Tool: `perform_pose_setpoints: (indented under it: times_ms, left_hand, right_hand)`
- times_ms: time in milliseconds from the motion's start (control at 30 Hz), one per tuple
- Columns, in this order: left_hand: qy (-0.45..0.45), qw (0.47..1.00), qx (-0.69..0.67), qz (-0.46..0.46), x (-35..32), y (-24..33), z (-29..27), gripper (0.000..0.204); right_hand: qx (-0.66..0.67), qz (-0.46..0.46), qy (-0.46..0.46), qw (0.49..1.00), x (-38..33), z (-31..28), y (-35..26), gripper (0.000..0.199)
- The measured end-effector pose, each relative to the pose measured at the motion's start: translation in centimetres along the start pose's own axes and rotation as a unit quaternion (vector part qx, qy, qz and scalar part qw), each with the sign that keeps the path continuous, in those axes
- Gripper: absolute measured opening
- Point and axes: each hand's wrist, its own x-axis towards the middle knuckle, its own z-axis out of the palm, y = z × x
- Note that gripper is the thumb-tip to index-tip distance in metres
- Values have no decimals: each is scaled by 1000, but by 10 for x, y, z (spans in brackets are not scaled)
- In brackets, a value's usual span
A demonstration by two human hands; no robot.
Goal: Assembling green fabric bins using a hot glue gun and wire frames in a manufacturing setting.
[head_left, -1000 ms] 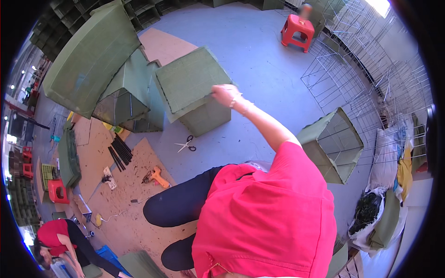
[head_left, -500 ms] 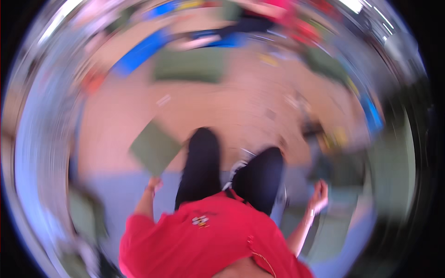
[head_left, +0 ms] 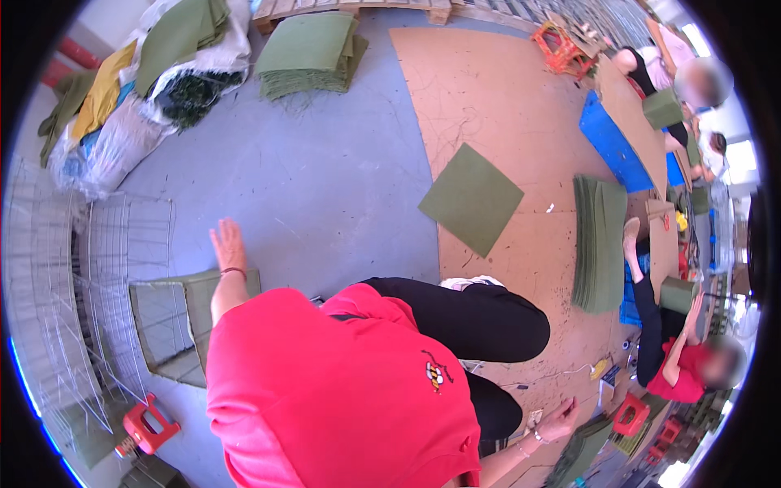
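Note:
My left hand (head_left: 228,246) reaches out at the left, fingers extended and nothing in it. It is above the grey floor, just beyond a green fabric-covered box on a wire frame (head_left: 171,321), which the forearm partly covers. My right hand (head_left: 557,421) is low at the right, over brown floor sheeting, its fingers loosely extended and no object visible in them. In front of my knees, a square green fabric sheet (head_left: 472,199) lies flat across the edge between the brown sheeting and the grey floor. Neither hand touches it.
Green sheets are stacked at the far left (head_left: 301,53) and right (head_left: 600,244). Wire frames (head_left: 130,236) and a red stool (head_left: 150,424) stand left, near stuffed white bags (head_left: 122,146). Co-workers sit at the right beside blue crates (head_left: 616,142).
The view has swung left and sharpened. The green square, earlier at my left hand, now lies apart from it on the floor. My left arm reaches out over the grey floor.

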Motion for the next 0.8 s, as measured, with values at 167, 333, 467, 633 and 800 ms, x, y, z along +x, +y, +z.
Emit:
perform_pose_setpoints:
  times_ms: [167, 333, 467, 633, 800]
  left_hand:
    - [50, 968, -85, -231, 50, -35, -46, 47]
    - [98, 989, -107, -1, 142, 32, -122, 48]
    - [139, 975, -90, 150, 204, 94, -217, 50]
    - [126, 952, -50, 275, 204, 153, -276, 51]
    - [23, 974, -57, 216, 185, 45, -234, 53]
  right_hand:
    - [-4, -30, 15, 999, 1, 28, -14, 15]
    - [-20, -6, 44, 999, -32, 0, 7, 12]
    - [-38, 55, 20, 998, -62, -4, 30, 10]
    - [86, 160, 62, 981, -83, 3, 46, 10]
    - [160, 215, -11, 963, -85, 38, 44, 16]
